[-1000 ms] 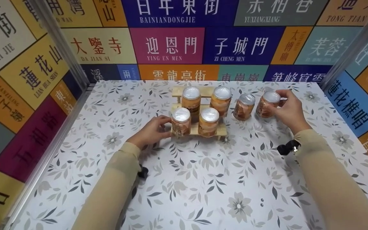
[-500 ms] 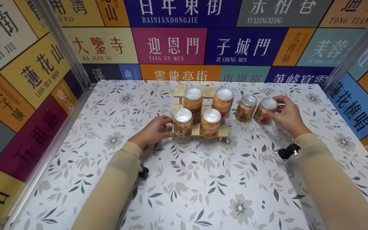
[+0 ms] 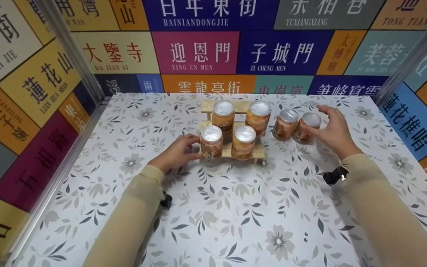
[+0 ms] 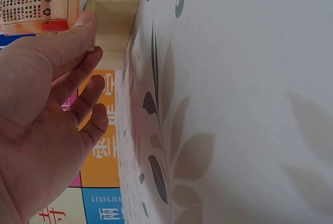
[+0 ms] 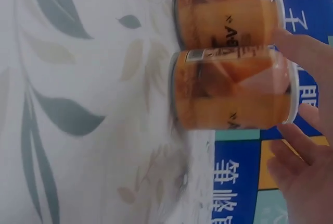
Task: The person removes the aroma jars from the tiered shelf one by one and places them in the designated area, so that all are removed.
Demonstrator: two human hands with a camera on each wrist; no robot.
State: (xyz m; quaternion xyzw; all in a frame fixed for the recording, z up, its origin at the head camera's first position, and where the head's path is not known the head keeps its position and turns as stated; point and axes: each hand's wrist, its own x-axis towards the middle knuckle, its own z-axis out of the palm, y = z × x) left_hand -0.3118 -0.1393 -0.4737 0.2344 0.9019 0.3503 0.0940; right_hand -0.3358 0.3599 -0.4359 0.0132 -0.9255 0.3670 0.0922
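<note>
My left hand (image 3: 176, 152) is at the left end of a small stepped wooden rack (image 3: 258, 151). In the left wrist view its thumb and forefinger pinch the rack's edge (image 4: 115, 18), just beside a can. Two orange cans with silver lids stand on the lower step: a left can (image 3: 211, 144) and a right can (image 3: 243, 144). Behind them are two more cans (image 3: 223, 116) on a higher step. On the table to the right stand an inner can (image 3: 285, 126) and an outer can (image 3: 306, 129), side by side. My right hand (image 3: 337, 133), fingers spread, has its thumb by the outer can.
A white cloth with a leaf and flower print (image 3: 235, 211) covers the table. Coloured panels with large lettering (image 3: 195, 52) rise at the back and both sides. Metal posts (image 3: 83, 59) mark the back corners.
My right hand has brought the outer can left and nearer, up to the inner can. Its fingers have since spread away from the lid. My left hand stays at the rack.
</note>
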